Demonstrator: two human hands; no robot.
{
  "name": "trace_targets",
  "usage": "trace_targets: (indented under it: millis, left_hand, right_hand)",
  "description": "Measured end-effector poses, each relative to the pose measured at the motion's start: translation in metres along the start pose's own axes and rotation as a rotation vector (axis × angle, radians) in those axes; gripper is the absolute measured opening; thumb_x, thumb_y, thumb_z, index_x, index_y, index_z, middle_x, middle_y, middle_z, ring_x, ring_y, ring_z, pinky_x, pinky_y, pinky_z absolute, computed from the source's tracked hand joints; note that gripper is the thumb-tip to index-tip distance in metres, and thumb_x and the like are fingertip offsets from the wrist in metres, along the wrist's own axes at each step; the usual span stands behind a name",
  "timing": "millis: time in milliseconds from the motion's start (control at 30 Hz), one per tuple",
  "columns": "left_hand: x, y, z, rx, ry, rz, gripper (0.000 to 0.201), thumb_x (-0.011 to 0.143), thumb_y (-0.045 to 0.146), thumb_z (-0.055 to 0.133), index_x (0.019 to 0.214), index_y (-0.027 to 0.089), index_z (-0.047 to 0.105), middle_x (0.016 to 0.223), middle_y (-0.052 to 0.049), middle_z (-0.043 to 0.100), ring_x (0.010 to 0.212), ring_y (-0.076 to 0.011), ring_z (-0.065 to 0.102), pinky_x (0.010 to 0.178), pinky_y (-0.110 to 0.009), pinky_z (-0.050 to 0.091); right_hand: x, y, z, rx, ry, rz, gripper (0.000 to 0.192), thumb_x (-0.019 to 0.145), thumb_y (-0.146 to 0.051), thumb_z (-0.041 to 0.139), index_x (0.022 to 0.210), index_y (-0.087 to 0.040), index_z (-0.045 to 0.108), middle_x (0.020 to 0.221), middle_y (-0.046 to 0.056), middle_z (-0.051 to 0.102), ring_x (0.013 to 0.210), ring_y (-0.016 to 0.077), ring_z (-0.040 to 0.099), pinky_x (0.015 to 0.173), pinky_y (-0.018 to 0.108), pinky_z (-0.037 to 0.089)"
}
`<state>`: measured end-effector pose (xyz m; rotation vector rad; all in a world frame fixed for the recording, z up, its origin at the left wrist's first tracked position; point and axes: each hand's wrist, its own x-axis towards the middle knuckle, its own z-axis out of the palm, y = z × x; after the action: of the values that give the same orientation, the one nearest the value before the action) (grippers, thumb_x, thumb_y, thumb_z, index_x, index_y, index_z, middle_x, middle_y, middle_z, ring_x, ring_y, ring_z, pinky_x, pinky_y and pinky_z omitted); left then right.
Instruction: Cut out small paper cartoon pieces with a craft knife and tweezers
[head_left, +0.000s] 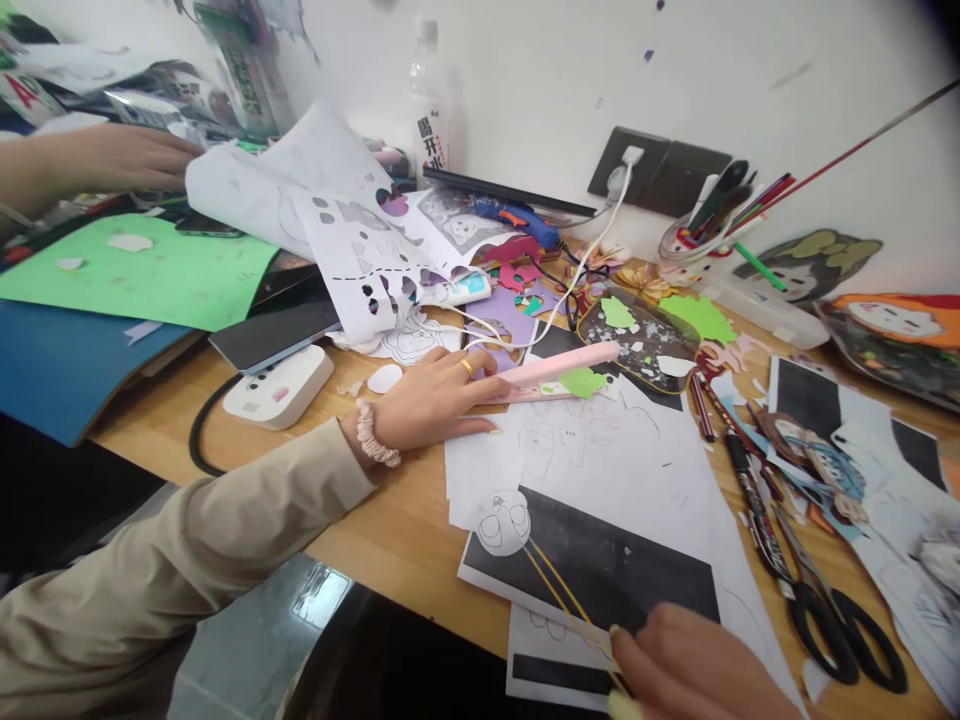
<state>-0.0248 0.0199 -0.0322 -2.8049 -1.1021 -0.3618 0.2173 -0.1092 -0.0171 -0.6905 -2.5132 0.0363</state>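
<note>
My left hand (442,398) is wrapped around a pink hair straightener (566,362), a slim two-armed clamp lying over the drawn-on sheets. A green paper piece (583,381) shows between its arms near the far end. At the bottom right, my right hand (686,660) pinches long gold-edged tweezers (559,580). Their tips meet a round white paper cutout (504,522) with two big drawn circles, above a white sheet with a black block (600,555). Part of my right hand is cut off by the frame's lower edge.
Black-handled scissors (821,600) and pens lie on the right. A dark tray (637,345) holds paper scraps. Behind are a blue glue gun (517,217), a bottle (427,110) and a plugged white cord (592,250). Another person's hand (142,157) reaches over green paper (150,270).
</note>
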Motion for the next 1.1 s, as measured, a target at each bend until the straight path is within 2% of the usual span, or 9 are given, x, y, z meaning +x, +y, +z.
trace_targets:
  millis: [67,133,167,267,433,600,700,800,1100]
  left_hand:
    - [0.000,0.000,0.000,0.000,-0.002,-0.002,0.037,0.077,0.047,0.036,0.105,0.024,0.043,0.103,-0.007,0.047,0.081,-0.0171,0.048,0.069,-0.033,0.037]
    - [0.001,0.000,0.000,-0.001,0.000,-0.005,0.037,0.077,0.047,0.036,0.104,0.024,0.043,0.103,-0.007,0.047,0.082,-0.0172,0.048,0.069,-0.033,0.037]
    - [0.001,0.000,0.001,-0.002,0.003,-0.005,0.036,0.077,0.047,0.036,0.104,0.024,0.044,0.103,-0.007,0.047,0.082,-0.0172,0.048,0.069,-0.033,0.037]
    - [0.001,0.001,0.001,-0.002,0.020,-0.005,0.034,0.078,0.045,0.037,0.103,0.023,0.045,0.102,-0.007,0.047,0.081,-0.0170,0.048,0.070,-0.033,0.037]
    - [0.001,0.002,0.001,0.001,0.040,-0.023,0.028,0.082,0.037,0.032,0.101,0.024,0.046,0.101,-0.006,0.048,0.078,-0.0150,0.048,0.069,-0.031,0.038]
    - [0.001,0.003,0.001,0.001,0.046,-0.048,0.028,0.083,0.034,0.029,0.100,0.023,0.048,0.100,-0.006,0.049,0.074,-0.0138,0.049,0.066,-0.030,0.038]
    - [0.000,0.003,0.001,-0.016,0.044,-0.038,0.028,0.083,0.033,0.029,0.101,0.023,0.048,0.101,-0.006,0.049,0.077,-0.0145,0.049,0.067,-0.029,0.038]
    - [0.000,0.003,0.001,-0.033,0.045,-0.035,0.029,0.082,0.037,0.031,0.102,0.023,0.047,0.102,-0.007,0.049,0.080,-0.0152,0.049,0.067,-0.030,0.039]
    - [-0.001,0.006,-0.008,-0.118,0.000,-0.041,0.038,0.077,0.046,0.035,0.104,0.022,0.047,0.104,-0.008,0.046,0.085,-0.0174,0.048,0.071,-0.032,0.037]
  right_hand:
    - [0.010,0.003,0.001,0.024,0.032,0.003,0.010,0.078,-0.015,0.039,0.071,-0.020,0.045,0.043,-0.005,0.038,0.040,0.0081,0.032,0.038,0.024,0.024]
    - [0.016,0.006,0.003,0.090,0.046,0.003,0.013,0.076,-0.009,0.037,0.085,-0.016,0.044,0.045,-0.006,0.039,0.041,0.0075,0.031,0.040,0.023,0.024]
    - [0.016,0.008,0.005,0.120,-0.014,0.002,0.020,0.075,-0.006,0.038,0.093,-0.014,0.041,0.048,-0.005,0.042,0.043,0.0077,0.033,0.042,0.023,0.025]
    - [0.010,0.011,0.009,0.098,-0.134,-0.102,0.030,0.073,-0.006,0.041,0.102,-0.012,0.038,0.054,-0.003,0.046,0.049,0.0094,0.035,0.047,0.025,0.026]
    - [0.000,0.017,0.004,0.098,-0.132,-0.081,0.042,0.069,-0.003,0.044,0.109,-0.009,0.032,0.057,-0.001,0.048,0.051,0.0099,0.035,0.048,0.025,0.027]
    - [-0.007,0.022,-0.010,0.054,-0.142,-0.004,0.043,0.070,-0.002,0.043,0.110,-0.013,0.033,0.055,-0.003,0.047,0.049,0.0088,0.037,0.046,0.023,0.029]
    - [-0.014,0.024,-0.015,0.028,-0.106,0.131,0.035,0.072,-0.003,0.038,0.105,-0.017,0.038,0.050,-0.006,0.042,0.044,0.0069,0.038,0.043,0.020,0.030]
    - [-0.016,0.025,-0.016,0.003,-0.098,0.197,0.026,0.074,-0.005,0.038,0.096,-0.018,0.044,0.049,-0.006,0.041,0.042,0.0057,0.039,0.040,0.018,0.030]
    - [-0.005,0.020,-0.015,-0.009,-0.049,0.142,0.022,0.074,-0.007,0.039,0.094,-0.016,0.042,0.053,-0.004,0.043,0.046,0.0068,0.041,0.043,0.018,0.033]
